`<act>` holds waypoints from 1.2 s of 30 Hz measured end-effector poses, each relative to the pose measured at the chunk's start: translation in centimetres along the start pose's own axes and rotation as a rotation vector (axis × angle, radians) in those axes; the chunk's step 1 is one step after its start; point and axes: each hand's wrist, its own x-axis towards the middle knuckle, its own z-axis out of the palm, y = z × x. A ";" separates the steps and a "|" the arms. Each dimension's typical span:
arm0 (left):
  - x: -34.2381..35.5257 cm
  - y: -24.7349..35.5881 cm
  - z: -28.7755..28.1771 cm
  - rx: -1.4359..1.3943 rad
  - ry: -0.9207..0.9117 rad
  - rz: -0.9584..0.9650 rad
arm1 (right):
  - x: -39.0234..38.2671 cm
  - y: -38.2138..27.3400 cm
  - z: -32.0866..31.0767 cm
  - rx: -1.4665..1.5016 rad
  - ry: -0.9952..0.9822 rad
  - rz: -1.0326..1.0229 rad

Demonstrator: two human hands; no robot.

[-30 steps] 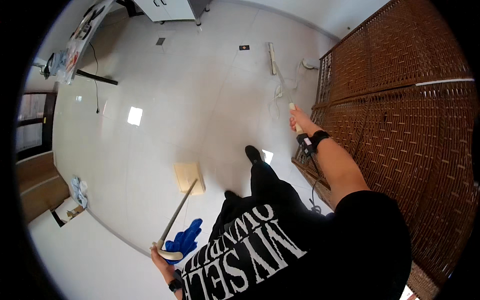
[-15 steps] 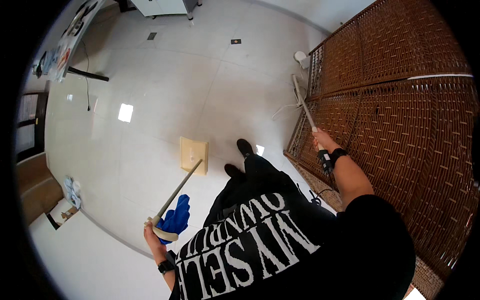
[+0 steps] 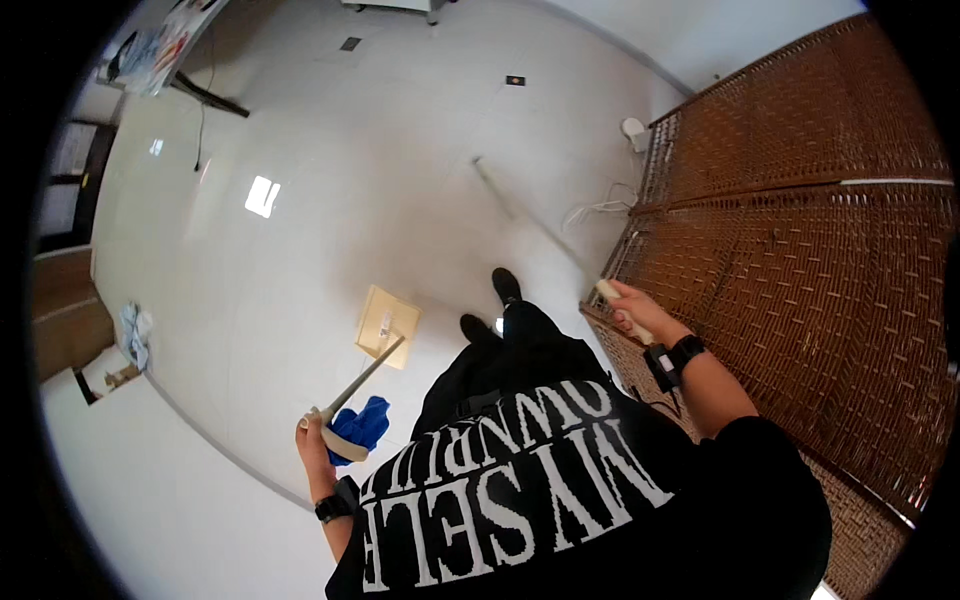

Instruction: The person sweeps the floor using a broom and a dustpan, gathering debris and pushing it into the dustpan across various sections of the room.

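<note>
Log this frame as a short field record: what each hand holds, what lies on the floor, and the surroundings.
left hand: left hand grips the pale handle of a long-handled flat mop
mop head: tan rectangular pad flat on the floor
right hand: right hand grips a long pale pole, blurred, reaching out over the floor
near left hand: crumpled blue cloth
floor: glossy white tiles
right side: brown woven wicker screen

A person seen from above wears a black short-sleeved T-shirt with large white block lettering across the front, black trousers and black shoes. A black wristband or watch circles the wrist below the left hand. A similar black strap with a small dark device sits on the wrist behind the right hand.
</note>
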 end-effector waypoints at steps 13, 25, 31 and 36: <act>-1.5 -1.9 -2.1 0.004 0.140 -0.032 | 7.2 3.7 5.4 -0.459 -0.035 0.037; 0.7 1.7 2.3 -0.044 0.140 -0.027 | 4.6 -8.8 -3.5 -0.010 0.170 -0.055; 1.0 4.6 4.2 -0.004 0.126 -0.040 | 17.5 -18.4 -13.7 0.182 0.320 -0.174; -0.9 10.2 7.6 -0.063 0.230 -0.110 | 23.0 -27.1 -14.1 0.386 0.329 -0.077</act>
